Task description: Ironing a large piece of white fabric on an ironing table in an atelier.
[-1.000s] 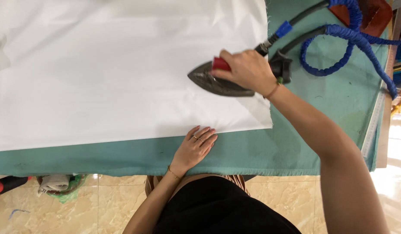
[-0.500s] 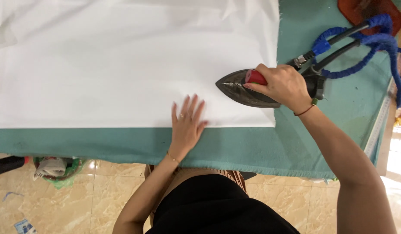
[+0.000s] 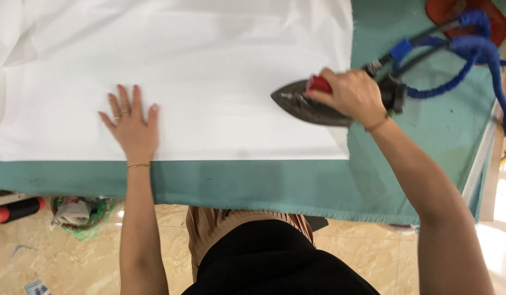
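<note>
Iron [image 3: 310, 106]: dark, likely heavy, hot sole; gripped by its red handle, on the cloth's right edge
Right hand [image 3: 351, 95]: clamped on that handle
Left hand [image 3: 131, 128]: flat, fingers spread, pressing white cloth [image 3: 209, 65]
Cloth: thin, soft, probably slides easily
Beyond right hand: blue-wrapped hose [image 3: 471, 49], green table cover [image 3: 264, 186]

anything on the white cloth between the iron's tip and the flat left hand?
Nothing visible. The right hand grips the iron, tip pointing left across the white cloth. The left hand lies flat on the cloth further left. Between them only bare, smooth cloth shows.
</note>
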